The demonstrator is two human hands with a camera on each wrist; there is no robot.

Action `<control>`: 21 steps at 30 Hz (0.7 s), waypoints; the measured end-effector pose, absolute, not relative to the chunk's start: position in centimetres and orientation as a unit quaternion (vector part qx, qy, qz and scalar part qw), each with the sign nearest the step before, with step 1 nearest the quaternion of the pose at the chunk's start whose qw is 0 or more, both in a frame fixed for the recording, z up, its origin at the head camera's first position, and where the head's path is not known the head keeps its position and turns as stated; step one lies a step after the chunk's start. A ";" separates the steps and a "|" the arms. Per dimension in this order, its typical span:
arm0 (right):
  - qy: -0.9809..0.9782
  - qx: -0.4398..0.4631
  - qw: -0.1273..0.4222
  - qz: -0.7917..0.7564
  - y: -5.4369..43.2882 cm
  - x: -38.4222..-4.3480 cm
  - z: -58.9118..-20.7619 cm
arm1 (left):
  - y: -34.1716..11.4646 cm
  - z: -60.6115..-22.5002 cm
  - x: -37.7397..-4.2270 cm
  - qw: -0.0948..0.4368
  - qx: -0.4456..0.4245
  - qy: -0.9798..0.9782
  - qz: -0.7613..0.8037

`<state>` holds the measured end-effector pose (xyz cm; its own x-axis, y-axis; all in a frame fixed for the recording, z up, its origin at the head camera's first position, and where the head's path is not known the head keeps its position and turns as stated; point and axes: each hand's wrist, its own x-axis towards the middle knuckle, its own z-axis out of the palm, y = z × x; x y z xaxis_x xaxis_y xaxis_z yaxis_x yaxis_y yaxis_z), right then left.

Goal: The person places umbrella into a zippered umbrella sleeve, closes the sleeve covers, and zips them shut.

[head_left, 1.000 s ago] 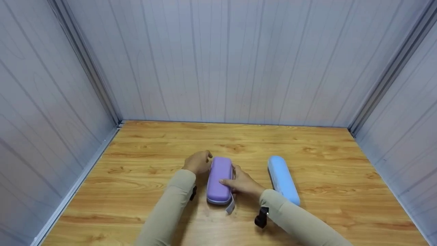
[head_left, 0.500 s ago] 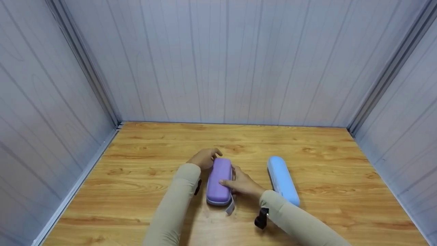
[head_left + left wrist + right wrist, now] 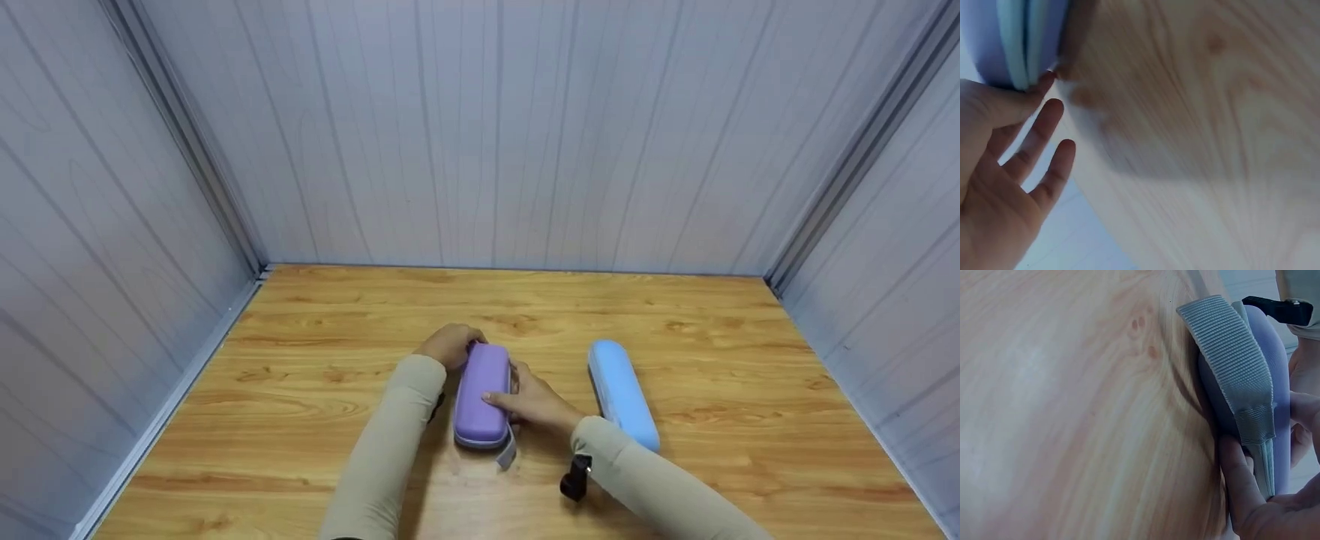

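A purple zippered pencil case (image 3: 482, 394) lies lengthwise on the wooden table, its zipper closed along the visible edges. At its far left corner is my left hand (image 3: 450, 345); in the left wrist view, thumb and index finger (image 3: 1044, 84) pinch at the end of the pale zipper seam (image 3: 1013, 50), while the other fingers are loosely spread. Whatever small part sits between those fingertips is hidden. My right hand (image 3: 536, 401) grips the case's right side, thumb on top and fingers along the side. A grey fabric strap (image 3: 1235, 365) hangs from the near right end.
A light blue pencil case (image 3: 622, 394) lies to the right, partly behind the right sleeve (image 3: 660, 480). Pale panelled walls (image 3: 495, 135) bound the wooden table (image 3: 315, 435) at the back and both sides. A black wrist strap (image 3: 576, 476) hangs under the right wrist.
My left hand has moved right and slightly away, from beside the purple pencil case to its far corner, where its fingers now pinch at the zipper. The right hand holds still.
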<state>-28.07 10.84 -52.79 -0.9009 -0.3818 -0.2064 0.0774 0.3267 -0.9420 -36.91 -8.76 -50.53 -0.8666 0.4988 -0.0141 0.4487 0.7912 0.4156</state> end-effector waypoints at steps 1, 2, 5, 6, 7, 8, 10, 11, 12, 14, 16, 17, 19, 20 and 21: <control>0.791 -0.098 0.199 -0.571 10.9 -28.1 -52.8 | -8.8 -50.6 -37.0 0.053 0.258 0.944 0.199; 0.793 -0.098 0.198 -0.568 10.9 -28.0 -52.8 | -8.9 -50.8 -37.1 0.046 0.265 0.943 0.195; 0.799 -0.095 0.195 -0.561 11.1 -28.0 -52.8 | -9.1 -51.0 -37.4 0.030 0.284 0.940 0.188; 0.800 -0.095 0.193 -0.560 11.1 -28.0 -52.8 | -9.2 -51.0 -37.5 0.025 0.291 0.938 0.189; 0.800 -0.094 0.192 -0.561 11.1 -28.0 -52.8 | -9.3 -51.0 -37.5 0.020 0.296 0.936 0.192; 0.799 -0.093 0.192 -0.563 11.1 -28.0 -52.8 | -9.4 -51.1 -37.6 0.015 0.302 0.933 0.193; 0.794 -0.092 0.193 -0.569 11.1 -28.0 -52.9 | -9.6 -51.1 -37.7 0.005 0.313 0.928 0.199; 0.793 -0.092 0.194 -0.570 11.0 -27.9 -52.9 | -9.7 -51.1 -37.7 0.004 0.317 0.927 0.202; 0.791 -0.091 0.196 -0.573 11.0 -27.9 -52.9 | -9.8 -51.1 -37.7 0.003 0.320 0.925 0.206; 0.789 -0.089 0.199 -0.575 10.9 -27.8 -52.9 | -10.1 -51.2 -37.7 0.006 0.320 0.924 0.210; 0.789 -0.088 0.199 -0.574 10.7 -27.7 -52.9 | -10.3 -51.3 -37.7 0.012 0.312 0.926 0.213; 0.790 -0.086 0.199 -0.573 10.7 -27.7 -52.9 | -10.4 -51.3 -37.6 0.014 0.306 0.928 0.214; 0.790 -0.084 0.200 -0.574 10.6 -27.8 -52.9 | -10.5 -51.4 -37.6 0.014 0.294 0.932 0.213; 0.790 -0.084 0.200 -0.574 10.6 -27.8 -52.9 | -10.5 -51.4 -37.5 0.013 0.286 0.935 0.211; 0.790 -0.082 0.202 -0.574 10.6 -27.8 -53.0 | -10.5 -51.5 -37.4 0.012 0.278 0.937 0.211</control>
<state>-27.84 10.65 -52.96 -0.9051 -0.3616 -0.2238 0.1013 0.3280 -0.9392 -37.45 -10.54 -51.46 -0.8448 0.5267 0.0944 0.5163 0.7559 0.4025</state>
